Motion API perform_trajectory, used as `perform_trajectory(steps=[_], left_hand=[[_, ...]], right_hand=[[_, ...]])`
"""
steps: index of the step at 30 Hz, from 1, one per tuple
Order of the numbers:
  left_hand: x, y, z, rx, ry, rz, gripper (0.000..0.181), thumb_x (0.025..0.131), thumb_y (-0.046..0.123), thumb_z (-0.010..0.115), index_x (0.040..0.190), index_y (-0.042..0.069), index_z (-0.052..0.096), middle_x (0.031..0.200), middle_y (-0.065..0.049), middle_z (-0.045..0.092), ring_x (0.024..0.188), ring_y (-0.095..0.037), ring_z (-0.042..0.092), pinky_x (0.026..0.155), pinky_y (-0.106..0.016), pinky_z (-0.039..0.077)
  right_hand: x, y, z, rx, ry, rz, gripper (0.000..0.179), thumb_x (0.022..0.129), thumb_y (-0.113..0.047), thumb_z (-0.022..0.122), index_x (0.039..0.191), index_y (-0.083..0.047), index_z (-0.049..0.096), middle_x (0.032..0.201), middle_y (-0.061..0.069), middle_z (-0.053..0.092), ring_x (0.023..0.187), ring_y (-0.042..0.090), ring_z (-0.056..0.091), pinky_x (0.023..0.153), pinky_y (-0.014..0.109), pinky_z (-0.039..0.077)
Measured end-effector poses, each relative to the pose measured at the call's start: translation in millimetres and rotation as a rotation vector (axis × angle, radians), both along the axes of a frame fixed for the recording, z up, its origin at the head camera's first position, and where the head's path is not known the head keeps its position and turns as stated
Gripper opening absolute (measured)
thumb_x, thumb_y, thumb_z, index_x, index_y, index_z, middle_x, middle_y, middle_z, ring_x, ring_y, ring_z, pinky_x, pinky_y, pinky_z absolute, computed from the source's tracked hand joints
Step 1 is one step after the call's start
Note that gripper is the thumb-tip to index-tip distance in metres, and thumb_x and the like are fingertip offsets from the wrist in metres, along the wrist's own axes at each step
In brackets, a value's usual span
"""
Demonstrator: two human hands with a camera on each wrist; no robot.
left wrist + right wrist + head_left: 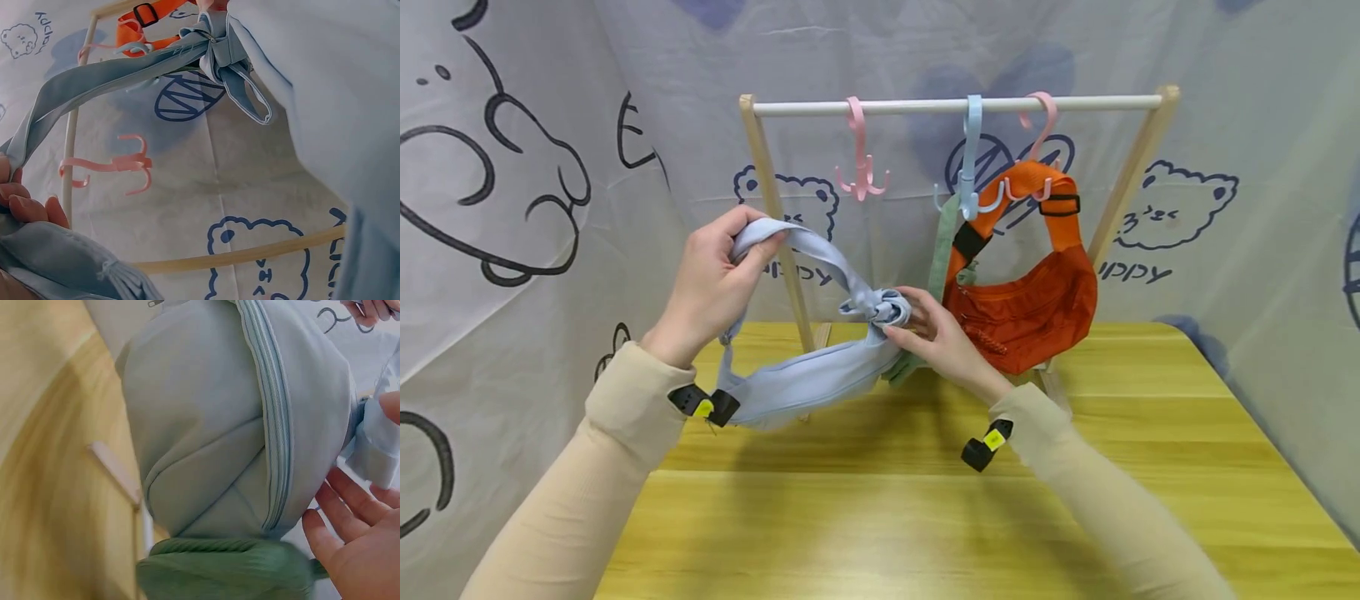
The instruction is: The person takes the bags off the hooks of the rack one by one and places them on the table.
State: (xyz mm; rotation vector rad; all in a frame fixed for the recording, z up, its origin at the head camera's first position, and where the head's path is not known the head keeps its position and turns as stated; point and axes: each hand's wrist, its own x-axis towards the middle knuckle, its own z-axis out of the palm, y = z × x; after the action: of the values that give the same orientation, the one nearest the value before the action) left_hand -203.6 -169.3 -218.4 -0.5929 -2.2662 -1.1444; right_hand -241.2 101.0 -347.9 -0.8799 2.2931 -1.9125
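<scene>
A light blue zippered bag (812,379) hangs from both hands in front of the rack. My left hand (707,271) grips its strap (812,243) high on the left, thumb on top. At the right end of the bag, my right hand (946,343) holds the knotted part of the strap (887,308) between thumb and fingers. The right wrist view has the bag's zipper (272,419) running down its side, close to the right hand's fingertips (319,528). In the left wrist view a loose strap loop (265,115) sticks out of the knot.
A wooden rack with a white bar (910,107) stands on the wood-grain table (880,517). From it hang a pink hook (860,154), a blue hook (969,158) and another pink hook (1043,117). An orange bag (1037,321) and a green bag (225,569) hang at the right.
</scene>
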Motion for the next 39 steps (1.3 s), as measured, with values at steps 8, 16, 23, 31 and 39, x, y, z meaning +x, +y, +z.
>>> perform_trajectory(steps=[8, 16, 23, 31, 39], left_hand=[[-1.1, -8.3, -12.1, -0.001, 0.0, -0.003, 0.013, 0.099, 0.014, 0.065, 0.096, 0.002, 0.067, 0.072, 0.001, 0.044, 0.061, -0.011, 0.035, 0.06, -0.025, 0.03], [-0.6, -10.3, -16.3, -0.005, 0.0, 0.002, 0.012, 0.099, 0.014, 0.065, 0.098, 0.002, 0.067, 0.073, 0.0, 0.045, 0.062, -0.012, 0.035, 0.061, -0.025, 0.03], [-2.1, -1.2, -17.9, -0.001, -0.005, -0.03, 0.015, 0.1, 0.015, 0.064, 0.098, 0.0, 0.066, 0.077, -0.002, 0.049, 0.067, -0.013, 0.041, 0.063, -0.024, 0.034], [-4.6, 1.1, -23.3, 0.019, -0.027, -0.032, 0.017, 0.101, 0.015, 0.062, 0.099, -0.001, 0.066, 0.08, -0.001, 0.05, 0.071, -0.013, 0.043, 0.066, -0.024, 0.035], [-10.5, 0.4, -28.2, 0.009, -0.056, 0.007, 0.022, 0.103, 0.021, 0.059, 0.101, 0.0, 0.066, 0.082, 0.0, 0.053, 0.07, -0.013, 0.042, 0.065, -0.024, 0.035]], right_hand=[[5.0, -0.6, -25.8, 0.001, -0.008, 0.078, 0.057, 0.096, -0.001, 0.064, 0.147, 0.001, 0.039, 0.147, 0.027, 0.053, 0.136, 0.041, 0.053, 0.111, 0.053, 0.044], [18.6, -11.7, -41.1, 0.023, 0.108, 0.063, 0.084, 0.086, 0.001, 0.077, 0.154, -0.007, 0.028, 0.146, 0.021, 0.051, 0.133, 0.035, 0.055, 0.112, 0.05, 0.045], [26.5, -17.9, -54.2, 0.067, 0.068, -0.007, 0.068, 0.085, -0.008, 0.08, 0.143, -0.001, 0.044, 0.138, 0.018, 0.057, 0.122, 0.024, 0.058, 0.104, 0.024, 0.046], [32.0, -19.1, -67.8, 0.04, 0.152, -0.045, 0.04, 0.088, -0.006, 0.075, 0.124, 0.007, 0.063, 0.123, 0.023, 0.068, 0.111, 0.006, 0.06, 0.099, 0.026, 0.051], [37.9, -19.5, -77.6, -0.133, 0.211, -0.111, 0.027, 0.087, 0.006, 0.071, 0.112, 0.013, 0.063, 0.11, 0.03, 0.067, 0.101, -0.004, 0.058, 0.09, 0.018, 0.051]])
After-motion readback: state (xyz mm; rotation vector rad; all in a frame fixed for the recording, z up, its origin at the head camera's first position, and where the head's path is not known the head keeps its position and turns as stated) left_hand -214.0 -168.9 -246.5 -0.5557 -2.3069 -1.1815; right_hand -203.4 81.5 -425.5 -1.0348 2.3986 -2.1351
